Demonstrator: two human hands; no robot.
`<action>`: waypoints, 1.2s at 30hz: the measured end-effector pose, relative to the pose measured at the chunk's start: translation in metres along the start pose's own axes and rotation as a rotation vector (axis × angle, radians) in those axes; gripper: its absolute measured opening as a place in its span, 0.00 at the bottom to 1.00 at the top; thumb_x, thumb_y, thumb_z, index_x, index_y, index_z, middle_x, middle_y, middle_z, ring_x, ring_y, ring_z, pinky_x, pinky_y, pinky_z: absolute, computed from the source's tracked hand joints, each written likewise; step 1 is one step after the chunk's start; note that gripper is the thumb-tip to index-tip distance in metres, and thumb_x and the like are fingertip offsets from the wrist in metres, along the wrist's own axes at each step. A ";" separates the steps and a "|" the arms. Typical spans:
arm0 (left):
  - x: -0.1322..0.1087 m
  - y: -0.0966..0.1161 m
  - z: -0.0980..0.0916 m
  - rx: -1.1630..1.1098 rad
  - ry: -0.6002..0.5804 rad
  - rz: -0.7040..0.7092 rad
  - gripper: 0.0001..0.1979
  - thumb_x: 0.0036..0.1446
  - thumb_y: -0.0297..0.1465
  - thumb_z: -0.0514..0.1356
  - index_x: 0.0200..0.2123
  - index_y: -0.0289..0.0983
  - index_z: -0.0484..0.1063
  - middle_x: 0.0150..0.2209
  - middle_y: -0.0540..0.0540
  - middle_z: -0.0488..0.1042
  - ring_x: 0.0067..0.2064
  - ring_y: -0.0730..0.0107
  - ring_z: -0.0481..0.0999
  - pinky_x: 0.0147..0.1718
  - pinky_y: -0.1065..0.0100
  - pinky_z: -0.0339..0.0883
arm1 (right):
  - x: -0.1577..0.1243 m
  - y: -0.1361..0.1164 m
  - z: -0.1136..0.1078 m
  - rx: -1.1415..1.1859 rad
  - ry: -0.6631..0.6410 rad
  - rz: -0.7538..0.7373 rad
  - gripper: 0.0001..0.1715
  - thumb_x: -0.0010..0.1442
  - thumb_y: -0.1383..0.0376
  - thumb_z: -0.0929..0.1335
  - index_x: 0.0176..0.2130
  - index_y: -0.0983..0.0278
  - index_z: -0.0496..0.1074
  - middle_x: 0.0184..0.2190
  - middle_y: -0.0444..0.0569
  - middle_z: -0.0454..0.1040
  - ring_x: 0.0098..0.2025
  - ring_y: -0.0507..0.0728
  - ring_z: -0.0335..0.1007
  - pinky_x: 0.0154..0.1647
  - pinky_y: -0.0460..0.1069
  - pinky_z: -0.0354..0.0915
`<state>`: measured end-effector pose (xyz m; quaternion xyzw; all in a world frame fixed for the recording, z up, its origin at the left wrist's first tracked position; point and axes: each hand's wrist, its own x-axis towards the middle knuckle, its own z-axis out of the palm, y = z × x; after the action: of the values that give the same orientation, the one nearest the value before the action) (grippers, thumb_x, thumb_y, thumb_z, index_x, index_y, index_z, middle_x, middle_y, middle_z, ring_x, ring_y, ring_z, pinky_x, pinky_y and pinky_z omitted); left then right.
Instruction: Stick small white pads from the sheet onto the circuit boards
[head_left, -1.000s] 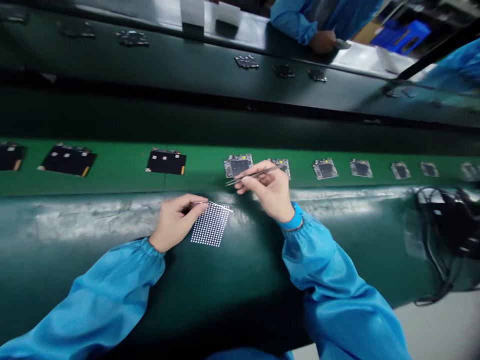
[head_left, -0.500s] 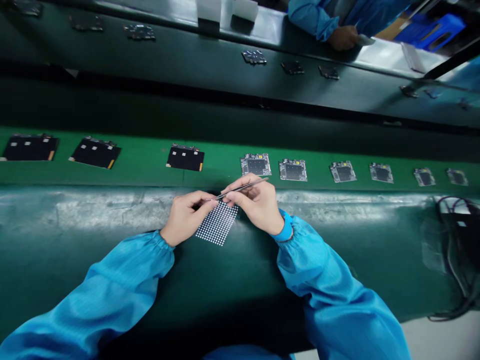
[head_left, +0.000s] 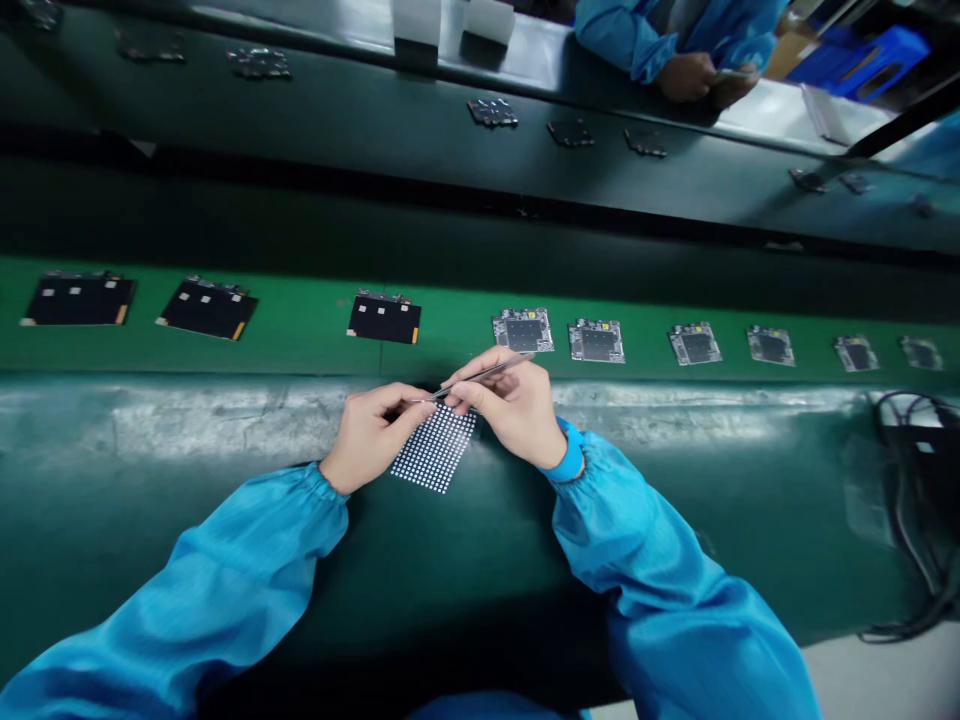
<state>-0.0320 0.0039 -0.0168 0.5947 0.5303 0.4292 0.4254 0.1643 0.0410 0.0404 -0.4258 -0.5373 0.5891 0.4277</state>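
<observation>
My left hand (head_left: pixel 367 438) rests on the padded green edge, pinching the top of a white dotted grid sheet (head_left: pixel 433 449). My right hand (head_left: pixel 511 408) is shut on slim steel tweezers (head_left: pixel 486 377), and their tips reach the sheet's top edge beside my left fingers. Just beyond my right fingers lies a bare circuit board (head_left: pixel 523 330) on a green conveyor belt (head_left: pixel 300 350). What the tweezer tips touch is hidden by my fingers.
Black-covered boards (head_left: pixel 383 317) lie to the left on the belt, and several bare boards to the right. Across a dark gap, a co-worker's hands (head_left: pixel 694 78) work beyond a dark belt carrying small boards (head_left: pixel 492 112). Black cables (head_left: pixel 907 500) lie at the right.
My right hand has moved left and down from above the boards, bringing the tweezer tips to the sheet. The boards sit further right in view than a second ago.
</observation>
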 end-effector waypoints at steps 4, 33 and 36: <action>0.000 0.001 0.000 0.003 -0.002 -0.007 0.08 0.61 0.36 0.66 0.37 0.39 0.83 0.33 0.47 0.84 0.32 0.68 0.82 0.32 0.69 0.75 | 0.000 -0.002 -0.002 0.028 0.014 -0.005 0.09 0.59 0.63 0.76 0.35 0.64 0.75 0.26 0.46 0.79 0.28 0.53 0.79 0.31 0.48 0.78; 0.000 0.002 -0.001 0.009 -0.007 -0.004 0.08 0.61 0.37 0.67 0.37 0.39 0.83 0.34 0.47 0.84 0.32 0.67 0.82 0.33 0.69 0.76 | -0.002 -0.004 0.003 -0.019 -0.004 0.015 0.13 0.58 0.58 0.77 0.35 0.63 0.75 0.26 0.46 0.79 0.28 0.53 0.78 0.30 0.49 0.78; -0.001 0.002 -0.001 0.023 -0.003 -0.011 0.08 0.60 0.37 0.67 0.38 0.40 0.83 0.36 0.47 0.85 0.34 0.66 0.83 0.35 0.67 0.76 | 0.001 -0.005 -0.007 -0.034 0.037 0.005 0.12 0.58 0.58 0.76 0.34 0.63 0.75 0.26 0.46 0.79 0.28 0.53 0.78 0.30 0.49 0.78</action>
<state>-0.0322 0.0028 -0.0145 0.5972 0.5380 0.4197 0.4216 0.1710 0.0438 0.0452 -0.4451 -0.5383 0.5729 0.4288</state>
